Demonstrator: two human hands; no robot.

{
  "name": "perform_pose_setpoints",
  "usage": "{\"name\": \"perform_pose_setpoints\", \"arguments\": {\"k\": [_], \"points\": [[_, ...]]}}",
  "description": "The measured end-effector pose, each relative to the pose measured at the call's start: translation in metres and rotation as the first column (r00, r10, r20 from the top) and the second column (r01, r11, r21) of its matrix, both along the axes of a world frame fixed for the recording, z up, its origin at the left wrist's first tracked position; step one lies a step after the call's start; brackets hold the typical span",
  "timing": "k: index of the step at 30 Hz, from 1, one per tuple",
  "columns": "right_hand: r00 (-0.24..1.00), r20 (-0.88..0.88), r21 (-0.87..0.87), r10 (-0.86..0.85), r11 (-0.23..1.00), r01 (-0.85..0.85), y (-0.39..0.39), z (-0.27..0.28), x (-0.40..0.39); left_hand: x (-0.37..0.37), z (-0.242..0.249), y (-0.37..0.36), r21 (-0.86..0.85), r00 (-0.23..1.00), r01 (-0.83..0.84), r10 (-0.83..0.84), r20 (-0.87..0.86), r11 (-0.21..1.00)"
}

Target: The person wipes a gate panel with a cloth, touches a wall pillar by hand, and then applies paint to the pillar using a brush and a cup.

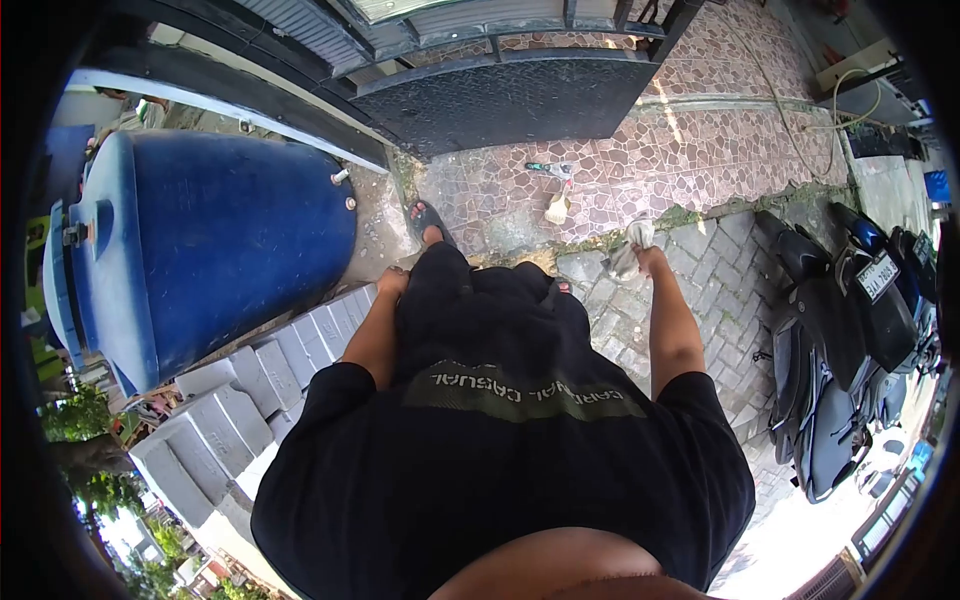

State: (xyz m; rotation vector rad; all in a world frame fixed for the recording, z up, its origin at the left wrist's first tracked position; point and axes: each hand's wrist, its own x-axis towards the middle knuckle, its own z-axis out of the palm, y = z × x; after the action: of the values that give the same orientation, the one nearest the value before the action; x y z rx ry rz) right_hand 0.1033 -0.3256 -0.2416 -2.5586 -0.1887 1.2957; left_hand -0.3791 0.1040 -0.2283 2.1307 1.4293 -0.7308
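Observation:
My right hand [650, 260] is closed around a crumpled, pale grey cloth [632, 250], held out over the edge between the tiles and the paving. My left hand [393, 281] hangs beside my left thigh with its fingers curled in, and nothing shows in it. On the patterned tiles in front of me lies a small object with a dark green end and a pale grey body [550, 168]. Close to it is a cream-coloured piece with a flared end [557, 208]. My left foot [432, 226], in a dark sandal, stands at the tile edge.
A large blue tank [230, 250] lies to the left, beside stacked grey blocks [215, 440]. Ahead stands a black metal gate [510, 100]. Parked motorcycles [840, 330] line the right side of the grey paving [700, 290]. A hose [800, 135] runs along the tiles at the far right.

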Motion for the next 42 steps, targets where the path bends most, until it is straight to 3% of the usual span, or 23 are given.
{"name": "perform_pose_setpoints", "arguments": {"k": [3, 5, 6, 8, 10, 12, 16, 19, 20, 21, 22, 23, 24, 26, 28, 30, 33, 34, 36, 37, 38, 39, 42], "points": [[0.998, 0.026, -0.057, -0.061, 0.996, 0.062, 0.007, -0.01, 0.036, -0.003, 0.009, -0.011, 0.009, 0.982, -0.184, 0.184, 0.04, 0.983], [0.98, 0.198, -0.015, -0.037, 0.999, 0.041, 0.01, 0.007, 0.047, 0.015, 0.047, -0.022, 0.003, 0.991, -0.129, 0.129, 0.022, 0.992], [0.885, 0.445, -0.086, 0.136, 0.99, -0.109, -0.002, -0.042, 0.071, 0.013, 0.043, -0.021, 0.013, 0.988, -0.154, 0.153, 0.031, 0.988], [0.867, 0.466, 0.094, -0.175, 0.984, 0.149, 0.012, -0.002, 0.067, 0.0, 0.014, -0.018, 0.007, 0.99, -0.133, 0.132, 0.05, 0.991], [0.919, 0.202, 0.153, -0.34, 0.937, 0.313, 0.03, 0.038, 0.058, 0.009, 0.033, -0.027, 0.004, 0.977, -0.208, 0.208, 0.057, 0.978], [0.87, -0.149, 0.27, -0.471, 0.826, 0.494, 0.033, 0.032, 0.044, 0.008, 0.023, -0.028, -0.018, 0.939, -0.341, 0.341, 0.038, 0.94], [0.916, -0.221, 0.13, -0.334, 0.921, 0.367, 0.035, 0.005, -0.007, 0.003, 0.015, -0.03, -0.016, 0.892, -0.439, 0.437, 0.118, 0.899], [0.877, -0.442, -0.019, -0.191, 0.979, 0.204, 0.025, -0.023, -0.052, 0.001, 0.031, -0.035, 0.0, 0.85, -0.506, 0.499, 0.169, 0.862], [0.843, -0.531, -0.156, -0.086, 0.988, 0.002, 0.033, -0.014, -0.07, 0.002, 0.04, -0.042, 0.0, 0.836, -0.527, 0.518, 0.179, 0.85], [0.757, -0.605, -0.098, 0.246, 0.921, -0.377, 0.025, -0.031, -0.079, 0.003, 0.05, -0.048, -0.008, 0.796, -0.586, 0.577, 0.185, 0.811], [0.799, -0.597, -0.266, -0.071, 0.957, -0.114, 0.034, -0.026, -0.098, 0.001, 0.055, -0.044, -0.003, 0.749, -0.644, 0.632, 0.201, 0.765], [0.796, -0.545, -0.109, 0.262, 0.92, -0.377, 0.038, -0.016, -0.108, -0.002, 0.053, -0.044, 0.009, 0.733, -0.668, 0.656, 0.182, 0.744], [0.763, -0.627, -0.044, 0.156, 0.971, -0.234, 0.019, -0.084, -0.108, -0.006, 0.046, -0.045, 0.019, 0.715, -0.691, 0.679, 0.165, 0.723], [0.767, -0.565, 0.096, 0.305, 0.947, -0.306, 0.077, -0.07, -0.114, -0.012, 0.042, -0.045, -0.049, 0.618, -0.772, 0.765, 0.181, 0.634], [0.761, -0.434, 0.289, 0.483, 0.874, -0.39, 0.07, -0.06, -0.114, -0.009, 0.05, -0.046, -0.096, 0.559, -0.803, 0.8, 0.22, 0.588], [0.738, -0.278, 0.447, 0.614, 0.763, -0.467, 0.004, -0.068, -0.093, -0.014, 0.028, -0.041, -0.116, 0.555, -0.795, 0.791, 0.258, 0.596], [0.68, -0.028, 0.613, 0.733, 0.55, -0.567, 0.079, -0.036, -0.115, -0.01, 0.022, -0.031, -0.107, 0.558, -0.791, 0.781, 0.281, 0.603], [0.861, -0.275, 0.114, 0.428, 0.904, -0.413, 0.118, 0.017, -0.132, -0.008, 0.026, -0.024, -0.113, 0.555, -0.79, 0.781, 0.287, 0.603], [0.684, -0.23, 0.136, 0.692, 0.719, -0.681, 0.125, -0.002, -0.117, 0.0, 0.031, -0.019, -0.118, 0.476, -0.836, 0.815, 0.329, 0.536], [0.69, -0.231, 0.123, 0.686, 0.724, -0.679, 0.129, -0.003, -0.115, -0.001, 0.022, -0.012, -0.112, 0.477, -0.833, 0.805, 0.352, 0.542], [0.855, -0.314, 0.068, 0.413, 0.908, -0.413, 0.137, -0.006, -0.114, -0.003, 0.018, -0.008, -0.124, 0.48, -0.828, 0.806, 0.348, 0.547], [0.924, -0.371, -0.007, 0.095, 0.994, -0.105, 0.144, -0.007, -0.114, -0.004, 0.019, 0.001, -0.128, 0.463, -0.837, 0.812, 0.356, 0.533], [0.914, -0.402, 0.031, 0.045, 0.999, -0.036, 0.158, -0.004, -0.112, -0.001, 0.012, 0.031, -0.156, 0.375, -0.873, 0.842, 0.388, 0.461]]}}
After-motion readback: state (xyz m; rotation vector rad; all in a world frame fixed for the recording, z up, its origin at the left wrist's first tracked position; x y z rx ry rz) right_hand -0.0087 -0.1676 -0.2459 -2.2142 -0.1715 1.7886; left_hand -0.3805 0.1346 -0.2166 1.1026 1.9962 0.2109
